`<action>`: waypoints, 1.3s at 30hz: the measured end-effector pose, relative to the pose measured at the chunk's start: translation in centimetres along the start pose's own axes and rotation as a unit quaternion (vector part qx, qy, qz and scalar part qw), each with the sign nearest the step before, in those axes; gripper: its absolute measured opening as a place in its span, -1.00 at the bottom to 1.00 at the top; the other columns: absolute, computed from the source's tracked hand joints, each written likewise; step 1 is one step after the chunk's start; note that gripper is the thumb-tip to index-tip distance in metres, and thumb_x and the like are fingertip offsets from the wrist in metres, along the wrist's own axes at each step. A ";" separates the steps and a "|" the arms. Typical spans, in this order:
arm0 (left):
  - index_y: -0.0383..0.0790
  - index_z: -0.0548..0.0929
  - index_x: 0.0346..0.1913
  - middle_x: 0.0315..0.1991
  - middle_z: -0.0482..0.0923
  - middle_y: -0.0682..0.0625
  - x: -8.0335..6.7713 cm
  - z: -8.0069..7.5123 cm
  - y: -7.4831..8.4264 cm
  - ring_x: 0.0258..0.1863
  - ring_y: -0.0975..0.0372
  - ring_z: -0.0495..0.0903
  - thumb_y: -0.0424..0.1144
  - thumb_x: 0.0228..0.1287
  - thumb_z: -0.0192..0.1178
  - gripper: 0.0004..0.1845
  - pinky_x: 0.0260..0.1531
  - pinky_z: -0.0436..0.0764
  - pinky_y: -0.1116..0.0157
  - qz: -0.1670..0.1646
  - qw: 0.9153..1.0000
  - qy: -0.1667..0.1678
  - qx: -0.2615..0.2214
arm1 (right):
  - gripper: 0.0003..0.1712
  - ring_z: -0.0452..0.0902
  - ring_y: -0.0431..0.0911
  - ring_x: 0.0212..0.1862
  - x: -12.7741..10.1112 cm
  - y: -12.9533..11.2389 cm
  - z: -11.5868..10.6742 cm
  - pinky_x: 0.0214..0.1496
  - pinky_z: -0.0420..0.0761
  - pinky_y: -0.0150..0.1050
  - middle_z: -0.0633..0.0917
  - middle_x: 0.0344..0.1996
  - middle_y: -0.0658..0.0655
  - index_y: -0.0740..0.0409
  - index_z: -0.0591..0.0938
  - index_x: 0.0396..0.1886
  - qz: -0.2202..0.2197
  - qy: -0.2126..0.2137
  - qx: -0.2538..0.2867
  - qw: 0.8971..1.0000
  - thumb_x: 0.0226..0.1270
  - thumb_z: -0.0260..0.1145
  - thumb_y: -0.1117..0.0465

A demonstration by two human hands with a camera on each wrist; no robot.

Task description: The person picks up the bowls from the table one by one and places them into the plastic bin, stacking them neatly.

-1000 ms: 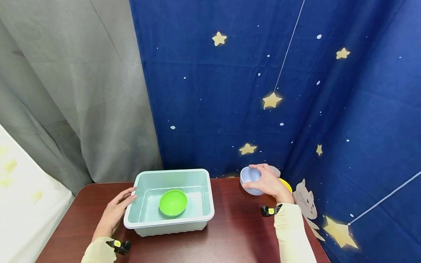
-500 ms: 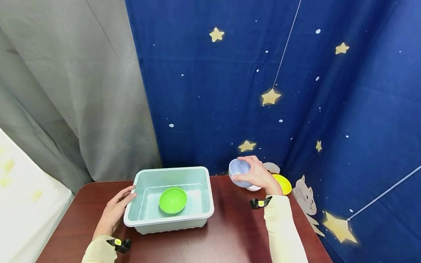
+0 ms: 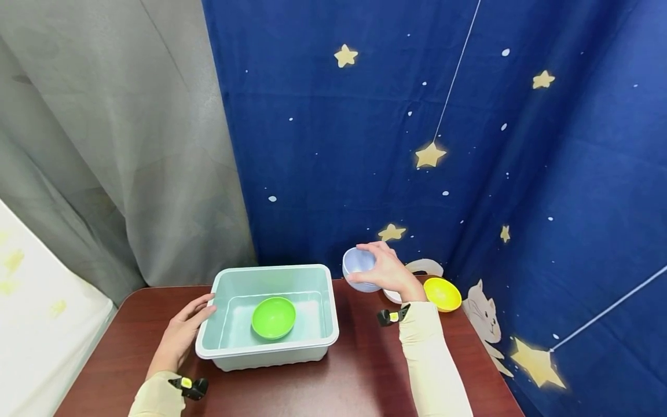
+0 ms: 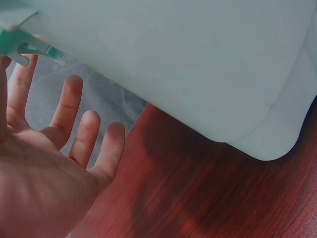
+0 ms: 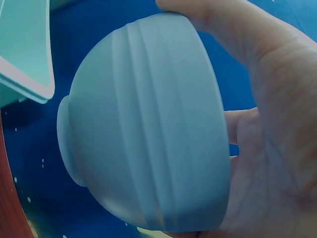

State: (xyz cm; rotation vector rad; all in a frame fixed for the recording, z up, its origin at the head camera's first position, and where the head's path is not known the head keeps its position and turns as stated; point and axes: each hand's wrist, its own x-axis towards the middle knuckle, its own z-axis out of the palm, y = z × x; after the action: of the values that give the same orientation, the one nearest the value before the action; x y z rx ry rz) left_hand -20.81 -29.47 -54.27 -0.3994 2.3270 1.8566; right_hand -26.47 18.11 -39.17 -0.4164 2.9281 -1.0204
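a dark blue cloth backdrop printed with yellow stars (image 3: 469, 145) hangs behind everything, and beside it on the left a grey curtain (image 3: 130, 145) falls to the edge of the dark red-brown wooden counter (image 3: 359, 370). on the left half of that counter sits a pale mint rectangular plastic tub (image 3: 318, 336), and a bright green round plastic bowl (image 3: 273, 318) lies upright on its floor, near the middle. the left hand (image 3: 181, 336) rests against the tub's left wall, palm toward it, fingers straight and relaxed with small gaps between them, gripping nothing; from the left wrist view the fingertips (image 4: 74, 87) reach up just under the tub's rim. the right hand (image 3: 387, 272) is raised above the counter's far edge, just right of the tub's back right corner, and its fingers and thumb are curled round a pale lavender-blue ribbed round plastic bowl (image 3: 358, 266), which it holds clear of the counter and tipped so the opening faces left. close up in the right wrist view, that bowl (image 5: 148, 129) shows its small foot ring pointing left and the thumb across its rim. to the right, a yellow round plastic bowl (image 3: 442, 293) sits on the counter near the backdrop, with a white bowl (image 3: 392, 296) just beside it, partly hidden behind the right wrist.
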 end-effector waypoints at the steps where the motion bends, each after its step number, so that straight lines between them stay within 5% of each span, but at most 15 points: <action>1: 0.10 0.31 0.54 0.38 0.34 0.04 0.0 0.0 0.0 -0.05 0.60 0.49 0.29 0.33 0.24 -0.20 -0.08 0.59 0.48 0.000 1.000 -0.001 0.001 | -0.03 0.28 0.13 0.34 0.1 -0.2 0.1 0.22 0.53 0.11 0.43 0.36 0.12 -0.11 0.51 0.42 0.000 -0.002 0.001 1.000 -0.03 0.59 -0.24; 8: 0.14 0.35 0.52 0.15 0.41 0.30 0.1 0.1 -0.1 -0.05 0.60 0.50 0.31 0.30 0.26 -0.21 -0.08 0.59 0.48 0.001 1.000 0.006 0.005 | -0.04 0.30 0.11 0.32 1.0 -1.9 1.4 0.23 0.52 0.08 0.45 0.34 0.08 -0.16 0.54 0.39 -0.015 -0.004 0.005 1.000 -0.08 0.61 -0.24; 15: 0.13 0.34 0.53 0.27 0.39 0.17 0.1 0.3 -0.3 -0.05 0.60 0.50 0.34 0.28 0.25 -0.19 -0.08 0.59 0.48 -0.005 1.000 0.002 0.006 | -0.03 0.30 0.08 0.29 1.9 -3.3 3.2 0.22 0.51 0.02 0.46 0.31 0.05 -0.16 0.57 0.35 -0.029 -0.019 0.007 0.999 -0.14 0.63 -0.27; 27: 0.13 0.37 0.51 -0.02 0.47 0.47 0.2 0.1 -0.2 -0.08 0.61 0.53 0.26 0.30 0.30 -0.23 -0.10 0.61 0.48 0.002 1.000 0.006 -0.011 | -0.03 0.29 0.06 0.31 2.9 -4.9 5.6 0.22 0.52 -0.02 0.45 0.32 0.04 -0.17 0.55 0.37 -0.056 -0.045 0.004 0.997 -0.09 0.60 -0.33; 39: 0.12 0.37 0.51 0.00 0.45 0.43 0.3 0.0 -0.1 -0.09 0.60 0.53 0.26 0.30 0.29 -0.23 -0.09 0.61 0.47 -0.001 1.000 0.008 -0.011 | 0.00 0.35 0.04 0.28 3.9 -6.7 7.8 0.18 0.52 -0.10 0.48 0.32 0.04 -0.12 0.54 0.38 -0.075 -0.059 -0.007 0.995 -0.09 0.60 -0.35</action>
State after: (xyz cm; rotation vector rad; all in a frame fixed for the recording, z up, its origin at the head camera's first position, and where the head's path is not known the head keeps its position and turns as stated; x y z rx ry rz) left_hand -21.02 -29.48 -54.47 -0.4209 2.3178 1.8864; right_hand -27.79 7.34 -40.95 -0.6830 2.8367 -0.9529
